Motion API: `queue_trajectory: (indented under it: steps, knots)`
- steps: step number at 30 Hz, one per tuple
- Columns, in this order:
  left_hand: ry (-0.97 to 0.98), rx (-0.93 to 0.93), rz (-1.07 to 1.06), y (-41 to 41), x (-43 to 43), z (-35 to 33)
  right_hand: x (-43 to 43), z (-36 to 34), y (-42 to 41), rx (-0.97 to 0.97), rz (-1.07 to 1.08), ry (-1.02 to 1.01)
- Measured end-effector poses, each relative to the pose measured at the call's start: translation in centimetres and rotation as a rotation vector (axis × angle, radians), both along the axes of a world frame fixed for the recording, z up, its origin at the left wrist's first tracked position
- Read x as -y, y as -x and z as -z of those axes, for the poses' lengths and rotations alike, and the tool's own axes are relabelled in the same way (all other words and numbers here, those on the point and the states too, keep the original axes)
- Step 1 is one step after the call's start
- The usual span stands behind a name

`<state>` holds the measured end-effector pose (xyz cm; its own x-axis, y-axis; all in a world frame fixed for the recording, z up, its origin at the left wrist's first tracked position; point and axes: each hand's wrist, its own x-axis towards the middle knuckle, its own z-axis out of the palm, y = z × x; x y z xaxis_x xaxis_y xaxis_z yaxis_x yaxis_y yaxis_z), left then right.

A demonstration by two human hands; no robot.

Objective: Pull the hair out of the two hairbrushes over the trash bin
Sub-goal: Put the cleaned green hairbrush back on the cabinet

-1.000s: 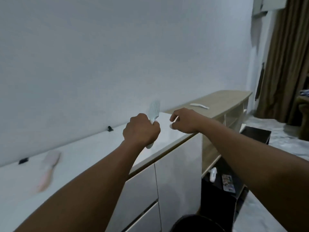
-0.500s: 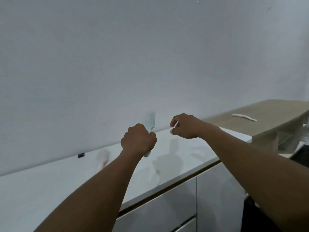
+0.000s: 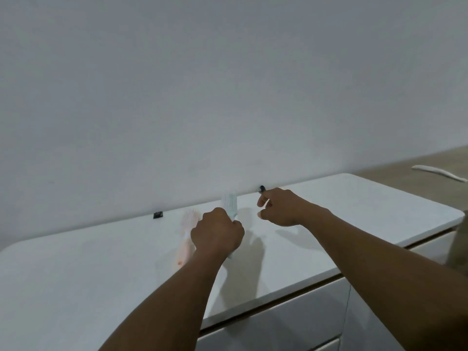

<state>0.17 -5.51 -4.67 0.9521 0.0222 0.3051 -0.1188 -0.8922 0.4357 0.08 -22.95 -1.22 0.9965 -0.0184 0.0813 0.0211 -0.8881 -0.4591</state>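
Observation:
My left hand is closed around the handle of a white hairbrush, whose bristle head stands upright above my fist, over the white cabinet top. Just left of that hand a pink hairbrush lies flat on the cabinet top, blurred, head toward the wall. My right hand hovers to the right of the white brush, fingers curled with thumb and forefinger pinched together; whether any hair is between them I cannot make out. The trash bin is out of view.
A plain wall rises directly behind the cabinet. Two small black clips sit at the wall edge. A lower wooden shelf top at the right carries a white curved object. White drawer fronts lie below the cabinet edge.
The view has swung left and the bin has left the frame. Both hands now sit over the cabinet top near the pink brush, and my right hand has drawn slightly away from the white brush.

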Motion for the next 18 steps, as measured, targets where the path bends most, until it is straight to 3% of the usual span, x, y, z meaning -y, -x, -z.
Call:
queue_trajectory:
  steps: [18]
  knots:
    - [-0.034, -0.14, -0.054, -3.5, -1.3, 2.8, -3.3, 5.8, -6.9, -0.008, -0.106, 0.045]
